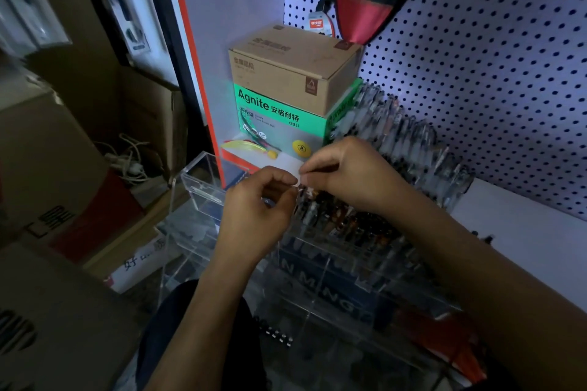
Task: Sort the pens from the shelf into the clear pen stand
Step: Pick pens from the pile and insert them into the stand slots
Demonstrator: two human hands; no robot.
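Observation:
A clear acrylic pen stand (pixel 203 182) with stepped tiers stands in front of the shelf. Dark pens (pixel 346 219) fill one of its upper rows, and a long row of clear-barrelled pens (pixel 409 143) stands along the pegboard behind. My right hand (pixel 346 171) pinches the top of a pen at the left end of the dark row. Just left of it, my left hand (pixel 257 203) hovers with curled fingers, its fingertips at the same pen tops; what it holds is hidden. The stand's left compartments show no pens.
A brown carton (pixel 292 70) sits on a green Agnite ping-pong ball box (pixel 279 124) at the back of the white shelf (pixel 521 232). A dotted pegboard (pixel 492 73) with a red racket cover lies behind. Cardboard boxes (pixel 54 152) and cables crowd the left floor.

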